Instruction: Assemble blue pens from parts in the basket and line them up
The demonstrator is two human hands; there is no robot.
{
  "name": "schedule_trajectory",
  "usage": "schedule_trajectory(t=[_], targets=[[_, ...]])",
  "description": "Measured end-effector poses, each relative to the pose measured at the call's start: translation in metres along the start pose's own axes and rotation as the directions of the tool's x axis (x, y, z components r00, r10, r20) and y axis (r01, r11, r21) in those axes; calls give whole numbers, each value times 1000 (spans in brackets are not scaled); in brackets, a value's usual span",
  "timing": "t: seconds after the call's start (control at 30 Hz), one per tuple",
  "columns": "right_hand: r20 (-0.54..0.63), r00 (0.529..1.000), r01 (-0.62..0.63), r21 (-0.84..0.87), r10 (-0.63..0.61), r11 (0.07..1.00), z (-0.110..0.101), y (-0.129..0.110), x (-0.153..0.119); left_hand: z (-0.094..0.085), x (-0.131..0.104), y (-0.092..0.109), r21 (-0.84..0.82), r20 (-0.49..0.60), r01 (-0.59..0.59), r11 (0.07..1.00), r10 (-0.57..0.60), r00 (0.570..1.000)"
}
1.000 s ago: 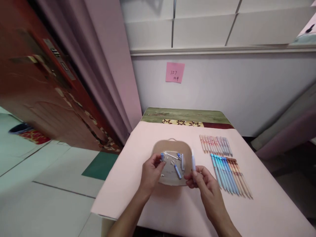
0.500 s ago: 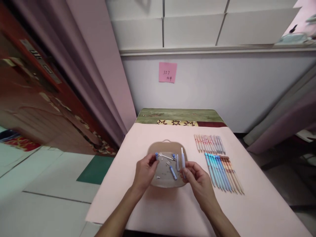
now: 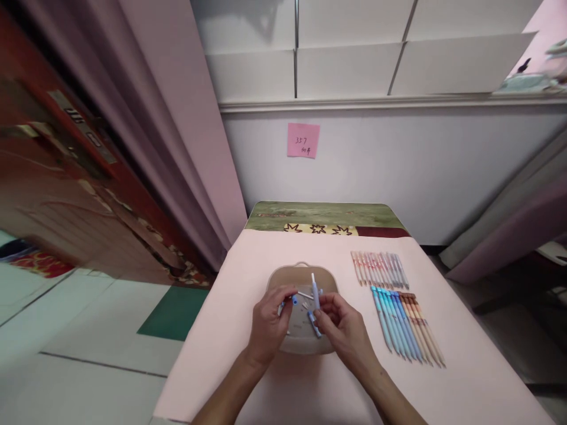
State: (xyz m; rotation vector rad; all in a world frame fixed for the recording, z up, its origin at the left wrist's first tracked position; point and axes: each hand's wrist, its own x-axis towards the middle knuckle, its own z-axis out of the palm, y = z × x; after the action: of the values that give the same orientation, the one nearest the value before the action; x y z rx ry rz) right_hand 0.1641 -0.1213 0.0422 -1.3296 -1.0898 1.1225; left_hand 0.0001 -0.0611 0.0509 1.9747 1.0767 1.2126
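Observation:
My left hand (image 3: 269, 319) pinches a short blue pen part (image 3: 295, 300) over the left side of a beige tray (image 3: 305, 346). In my right hand (image 3: 344, 324), a pale blue pen barrel (image 3: 315, 293) stands nearly upright, with a thin white tip sticking out of its top. The two pieces are close together but apart. Below them in the tray lie a blue pen barrel (image 3: 314, 324), a thin white rod (image 3: 305, 295) and small white bits. My fingers hide part of the tray's contents.
To the right, a row of blue and brown pens (image 3: 405, 324) lies side by side, with a row of pink and grey pens (image 3: 380, 270) behind it. A pale pink cloth (image 3: 248, 260) covers most of the table. A pink note (image 3: 303, 140) is stuck on the wall.
My right hand has brought the pale blue barrel leftward, nearer to my left hand. The blue part in my left hand has moved right and tilted. The view has shifted slightly.

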Motion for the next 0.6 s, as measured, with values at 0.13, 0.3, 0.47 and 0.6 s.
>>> schedule_trajectory(t=[0.13,0.3,0.47,0.6], targets=[[15,1000,-18,-2,18,1000,3,-3,3,0,3,-8,44,4,7,999,-7,1000],[5,1000,-11,-25,12,1000,7,-7,8,-3,6,-11,29,1,43,999,-43,999],[7,1000,-17,-10,17,1000,10,-10,10,-5,8,-12,-23,1,122,992,-122,992],[11,1000,-14,-30,14,999,13,-7,11,-6,7,-12,-94,1,210,973,-211,977]])
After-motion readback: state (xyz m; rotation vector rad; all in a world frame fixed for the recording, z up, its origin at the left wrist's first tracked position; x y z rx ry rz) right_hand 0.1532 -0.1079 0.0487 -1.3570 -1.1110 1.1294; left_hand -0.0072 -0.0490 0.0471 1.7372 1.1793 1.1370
